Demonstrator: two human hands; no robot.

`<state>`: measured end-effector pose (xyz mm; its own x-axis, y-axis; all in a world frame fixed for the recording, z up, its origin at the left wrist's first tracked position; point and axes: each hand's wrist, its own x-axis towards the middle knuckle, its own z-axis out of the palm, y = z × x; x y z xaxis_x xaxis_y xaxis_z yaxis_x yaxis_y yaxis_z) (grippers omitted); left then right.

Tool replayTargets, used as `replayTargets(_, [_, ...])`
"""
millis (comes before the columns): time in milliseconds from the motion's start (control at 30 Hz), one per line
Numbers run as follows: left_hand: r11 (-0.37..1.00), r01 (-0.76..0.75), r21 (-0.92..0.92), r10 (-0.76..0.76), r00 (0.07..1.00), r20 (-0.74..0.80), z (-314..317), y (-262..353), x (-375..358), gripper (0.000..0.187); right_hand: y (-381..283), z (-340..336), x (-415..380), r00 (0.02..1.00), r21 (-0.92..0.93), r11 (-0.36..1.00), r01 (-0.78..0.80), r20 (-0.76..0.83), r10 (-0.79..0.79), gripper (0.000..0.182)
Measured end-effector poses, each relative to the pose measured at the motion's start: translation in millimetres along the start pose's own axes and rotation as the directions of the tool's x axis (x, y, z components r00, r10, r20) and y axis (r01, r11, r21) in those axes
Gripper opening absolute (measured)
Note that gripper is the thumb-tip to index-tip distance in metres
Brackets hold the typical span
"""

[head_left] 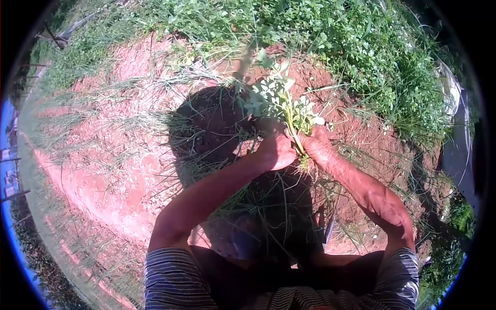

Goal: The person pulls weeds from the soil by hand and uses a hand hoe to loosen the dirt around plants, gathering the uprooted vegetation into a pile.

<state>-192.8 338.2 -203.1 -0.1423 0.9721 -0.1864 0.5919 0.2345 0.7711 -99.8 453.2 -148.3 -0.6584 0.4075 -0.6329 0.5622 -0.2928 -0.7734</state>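
Plant bunch (291,116): right in the middle of things, held up over the ground between the two hands, leafy tops pointing away from the person, pale yellow-green stems slanting down toward the roots.
Left hand (276,150): curled up snug on the lower stems from the left side, no real gap in the grip that I can see. Back of it is in bright sun.
Right hand (319,148): closed around the same bunch from the other side, just beside the left one. Some of its fingers are tucked behind leaves and stems, so can't tell you where each one sits.
Roots (305,165): thin, scraggly bits poking out below the hands, on the person's side.
Soil (147,168): reddish and dry-looking, super bright on the left.
Grass (134,124): wispy tufts scattered all over the left half, plus long blades crossing the dark patch below the hands.
Shadow (206,116): big dark shape on the ground, left of the bunch and under the forearms.
Greenery (356,57): thick leafy growth along the far side and round to the right.
Sleeves (173,276): short, striped, both forearms bare and reaching inward.
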Motion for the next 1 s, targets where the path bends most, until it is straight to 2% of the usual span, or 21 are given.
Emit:
replayTargets(33, [0.91, 0.019, -0.413, -0.015, 1.0, 0.012, -4, 9, -12, 0.023, 0, 0, -10, 0.994, -0.114, 0.989, -0.099, -0.063, 0.092, 0.072])
replayTargets(100, [0.853, -0.104, -0.512, -0.04, 0.964, -0.264, 7, 29, -33, 0.039, 8, -2, -17, 0.978, -0.169, 0.976, -0.135, -0.179, 0.105, 0.074])
replayTargets(167, [0.973, -0.067, -0.22, 0.042, 0.992, -0.119, -14, 36, -38, 0.074, -10, 2, -34, 0.989, 0.146, 0.979, -0.142, -0.022, 0.147, 0.077])
replayTargets(200, [0.715, 0.202, -0.67, -0.17, 0.979, 0.114, -19, 45, -45, 0.074, -18, 6, -39, 0.981, 0.058, 0.985, -0.16, -0.106, 0.165, 0.074])
replayTargets(233, [0.754, 0.21, -0.622, -0.166, 0.978, 0.129, -24, 48, -48, 0.073, -23, 10, -43, 0.963, -0.024, 0.979, -0.202, -0.187, 0.194, 0.071])
replayTargets(300, [0.825, 0.22, -0.52, -0.159, 0.974, 0.16, -36, 54, -54, 0.071, -39, 8, -61, 0.942, -0.083, 0.95, -0.3, -0.184, 0.281, 0.069])
replayTargets(367, [0.634, 0.336, -0.697, -0.239, 0.942, 0.237, -49, 62, -60, 0.063, -30, -21, -50, 0.941, -0.186, 0.925, -0.333, -0.002, 0.338, 0.065])
replayTargets(400, [0.504, 0.374, -0.779, -0.207, 0.928, 0.311, -60, 60, -62, 0.059, -23, -28, -48, 0.915, -0.243, 0.901, -0.359, 0.096, 0.391, 0.062])
replayTargets(433, [0.342, 0.422, -0.839, -0.174, 0.906, 0.385, -73, 54, -62, 0.054, -83, -20, -84, 0.941, -0.418, 0.861, -0.29, 0.038, 0.335, 0.053])
replayTargets(500, [0.355, 0.34, -0.871, -0.182, 0.939, 0.293, -101, 33, -67, 0.033, -116, -32, -93, 0.977, -0.639, 0.764, -0.093, 0.09, 0.194, 0.05])
replayTargets(533, [0.207, 0.199, -0.958, -0.233, 0.961, 0.149, -104, 11, -68, 0.02, -129, -41, -98, 0.987, -0.699, 0.715, -0.002, 0.114, 0.114, 0.048])
replayTargets(600, [0.328, 0.15, -0.933, -0.399, 0.917, 0.007, -126, -15, -71, 0.019, -154, -61, -115, 0.991, -0.768, 0.627, 0.129, 0.115, -0.063, 0.045])
replayTargets(667, [0.755, 0.307, -0.58, -0.421, 0.904, -0.07, -146, -18, -74, 0.027, -176, -79, -128, 0.949, -0.804, 0.54, 0.247, 0.088, -0.303, 0.041])
replayTargets(700, [0.823, 0.343, -0.453, -0.435, 0.893, -0.114, -145, -31, -70, 0.027, -188, -88, -131, 0.89, -0.822, 0.477, 0.311, 0.076, -0.449, 0.04])
replayTargets(767, [0.885, 0.425, -0.188, -0.455, 0.875, -0.163, -128, -67, -63, 0.026, -222, -105, -118, 0.666, -0.853, 0.303, 0.424, 0.068, -0.742, 0.038])
replayTargets(833, [0.88, 0.471, -0.058, -0.473, 0.862, -0.18, -115, -89, -48, 0.025, -253, -114, -80, 0.481, -0.863, 0.161, 0.48, 0.105, -0.87, 0.035])
replayTargets(867, [0.875, 0.484, 0.014, -0.472, 0.859, -0.198, -113, -103, -36, 0.026, -255, -112, -55, 0.498, -0.853, 0.161, 0.497, 0.128, -0.858, 0.035])
replayTargets(900, [0.831, 0.554, 0.05, -0.526, 0.812, -0.254, -106, -126, -26, 0.026, -238, -106, -29, 0.585, -0.839, 0.211, 0.502, 0.149, -0.797, 0.034])
replayTargets(933, [0.781, 0.619, 0.082, -0.57, 0.76, -0.314, -97, -156, -13, 0.026, -200, -93, -11, 0.801, -0.781, 0.439, 0.445, 0.128, -0.585, 0.032])
replayTargets(967, [0.724, 0.681, 0.107, -0.605, 0.702, -0.375, -88, -185, -1, 0.027, -161, -81, 7, 0.943, -0.74, 0.611, 0.281, 0.094, -0.32, 0.03])
replayTargets(1000, [0.711, 0.695, 0.106, -0.573, 0.66, -0.485, -80, -213, 6, 0.03, -136, -71, 17, 0.974, -0.714, 0.671, 0.202, 0.076, -0.213, 0.024])
